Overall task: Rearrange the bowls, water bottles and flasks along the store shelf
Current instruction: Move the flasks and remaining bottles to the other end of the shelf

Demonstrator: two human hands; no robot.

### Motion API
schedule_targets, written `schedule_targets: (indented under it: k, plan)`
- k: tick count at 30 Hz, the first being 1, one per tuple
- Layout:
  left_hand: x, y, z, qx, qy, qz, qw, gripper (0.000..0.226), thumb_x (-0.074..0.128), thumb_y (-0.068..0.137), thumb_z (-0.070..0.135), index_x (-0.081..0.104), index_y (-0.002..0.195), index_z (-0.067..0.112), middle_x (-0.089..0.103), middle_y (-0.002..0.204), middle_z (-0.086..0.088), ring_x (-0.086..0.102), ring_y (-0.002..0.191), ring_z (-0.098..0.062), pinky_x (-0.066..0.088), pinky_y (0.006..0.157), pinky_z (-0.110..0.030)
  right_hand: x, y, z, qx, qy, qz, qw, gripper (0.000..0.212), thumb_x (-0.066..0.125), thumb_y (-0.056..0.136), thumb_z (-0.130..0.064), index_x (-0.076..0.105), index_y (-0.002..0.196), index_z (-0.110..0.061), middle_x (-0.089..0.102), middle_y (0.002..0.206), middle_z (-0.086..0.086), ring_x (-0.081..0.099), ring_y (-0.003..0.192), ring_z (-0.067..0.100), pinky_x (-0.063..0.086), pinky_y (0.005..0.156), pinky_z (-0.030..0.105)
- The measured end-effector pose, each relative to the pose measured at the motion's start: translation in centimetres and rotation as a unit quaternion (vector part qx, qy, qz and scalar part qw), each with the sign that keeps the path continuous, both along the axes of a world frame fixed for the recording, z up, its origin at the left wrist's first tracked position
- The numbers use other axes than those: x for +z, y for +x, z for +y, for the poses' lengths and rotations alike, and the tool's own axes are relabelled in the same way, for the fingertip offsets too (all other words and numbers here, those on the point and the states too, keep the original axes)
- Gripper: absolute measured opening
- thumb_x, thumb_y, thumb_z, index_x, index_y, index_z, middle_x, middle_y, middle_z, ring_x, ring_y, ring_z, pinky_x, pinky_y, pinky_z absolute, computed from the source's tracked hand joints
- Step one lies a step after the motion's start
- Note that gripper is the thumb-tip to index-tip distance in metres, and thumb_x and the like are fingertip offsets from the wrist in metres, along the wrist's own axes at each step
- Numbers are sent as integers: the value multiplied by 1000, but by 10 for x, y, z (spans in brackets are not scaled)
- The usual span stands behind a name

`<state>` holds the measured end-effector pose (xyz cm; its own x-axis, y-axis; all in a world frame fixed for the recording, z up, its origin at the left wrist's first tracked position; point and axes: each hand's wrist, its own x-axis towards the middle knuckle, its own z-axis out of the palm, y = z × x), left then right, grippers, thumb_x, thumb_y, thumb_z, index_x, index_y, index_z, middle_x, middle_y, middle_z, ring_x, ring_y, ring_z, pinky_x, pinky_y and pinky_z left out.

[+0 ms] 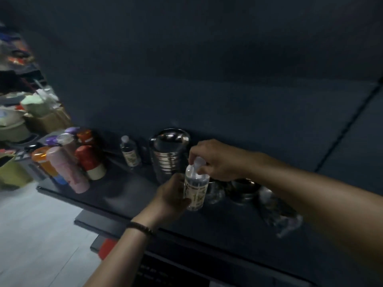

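Our left hand [170,195] wraps the water bottle [195,189] from the left, and our right hand [217,160] pinches its cap [200,161] from above. It stands upright, just in front of the stacked steel bowls [169,154] on the dark shelf [124,193]; the other bottle [129,153] sits further left.

Pretty dim overall, dark shelf [124,195] swallowing detail; the brightest bit is the pale floor [37,235] lower left. Motion-blurred, edges warped.

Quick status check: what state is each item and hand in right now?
Held water bottle: capped, upright, in both hands.
Left hand: grips its body.
Right hand: pinches its cap.
Second water bottle: capped, standing on shelf.
Steel bowls: stacked.
Flasks: closed, standing together.
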<state>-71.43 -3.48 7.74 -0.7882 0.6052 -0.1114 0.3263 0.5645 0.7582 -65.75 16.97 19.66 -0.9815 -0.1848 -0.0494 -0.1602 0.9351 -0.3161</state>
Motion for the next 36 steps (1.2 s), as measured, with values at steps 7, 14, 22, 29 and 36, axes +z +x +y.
schedule_targets:
  k: [7, 14, 22, 29, 36]
  plan:
    - [10, 118, 146, -114, 48, -4, 992, 18, 66, 103, 22, 62, 120, 25, 77, 115, 7, 74, 105, -6, 62, 92, -38, 1, 152, 121, -131, 30, -25, 991, 22, 64, 97, -15, 70, 116, -24, 71, 113, -3, 65, 105, 16, 54, 89, 34]
    - [5, 249, 286, -265, 46, -89, 959, 25, 64, 103, 20, 60, 126, 29, 74, 122, 3, 72, 111, -13, 60, 101, -50, -13, 320, 233, -244, 49, -46, 967, 27, 67, 96, -17, 67, 114, -37, 62, 119, -10, 60, 108, 14, 55, 93, 38]
    - [-24, 398, 415, -329, 26, -188, 925, 36, 66, 104, 16, 54, 137, 13, 70, 124, -4, 69, 108, -15, 60, 97, -41, -31, 496, 326, -339, 39, -45, 939, 22, 73, 91, -9, 70, 106, -24, 57, 108, -10, 60, 101, 13, 50, 86, 30]
    - [-37, 510, 495, -344, -11, -234, 909, 21, 63, 98, 7, 58, 107, 25, 73, 118, -6, 70, 115, -23, 58, 107, -52, -68, 604, 392, -418, 67, -65, 903, 30, 74, 92, -11, 71, 120, -22, 67, 117, -6, 60, 103, 11, 48, 87, 27]
    - [-63, 570, 554, -340, 20, -258, 904, 32, 68, 76, 31, 63, 108, 30, 76, 110, 5, 73, 107, -16, 60, 103, -54, -95, 659, 448, -478, 57, -73, 874, 33, 76, 92, -13, 70, 119, -31, 64, 120, -7, 66, 107, 19, 60, 89, 38]
